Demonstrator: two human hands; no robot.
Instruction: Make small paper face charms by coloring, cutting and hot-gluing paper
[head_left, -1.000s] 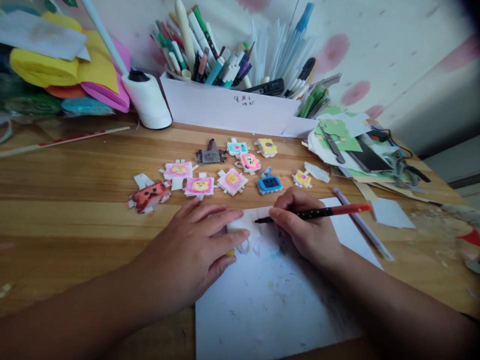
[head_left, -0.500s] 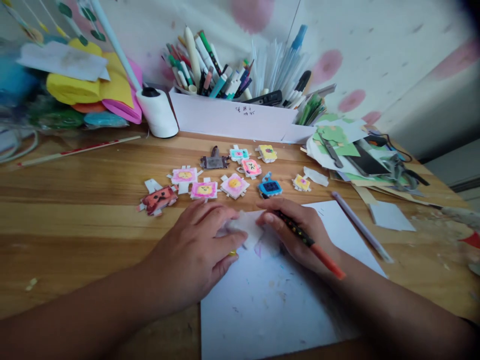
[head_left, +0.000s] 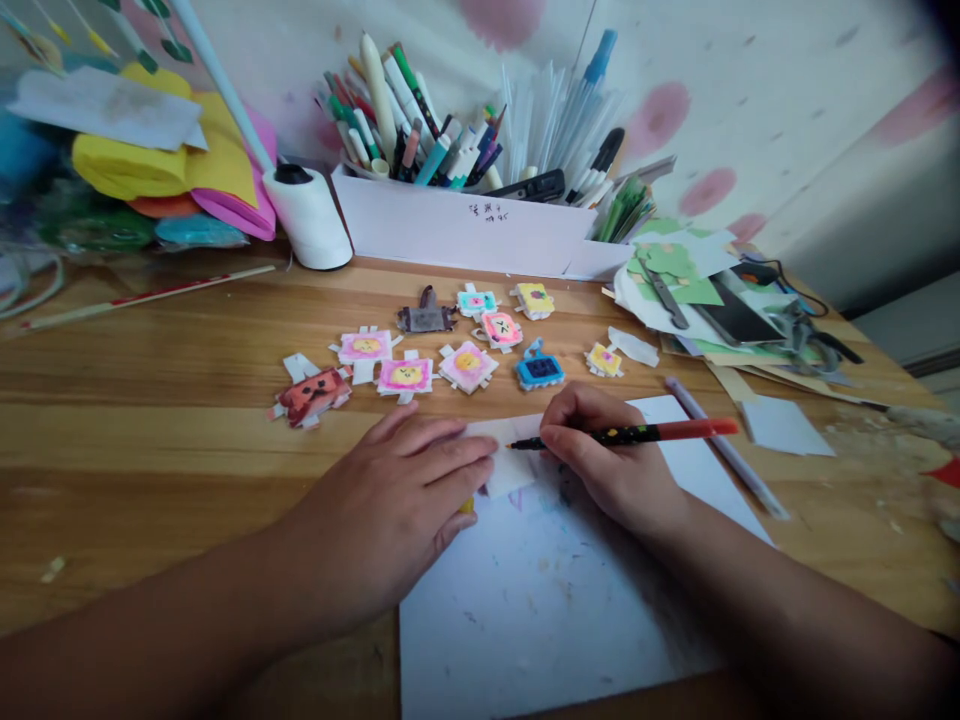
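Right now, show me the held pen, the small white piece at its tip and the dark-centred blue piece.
Held pen [head_left: 631, 435], head view: on its barrel.
Small white piece [head_left: 514, 471], head view: uncovered part.
Blue piece [head_left: 540, 370], head view: dark centre.

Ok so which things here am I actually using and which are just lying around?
Apparently in use:
- black-and-red pen, in your right hand
- small white piece, under the pen tip, beside your left hand's fingers
- large white sheet, beneath

Apparently lying about:
- pale purple pen
- coloured pieces
- box of pens
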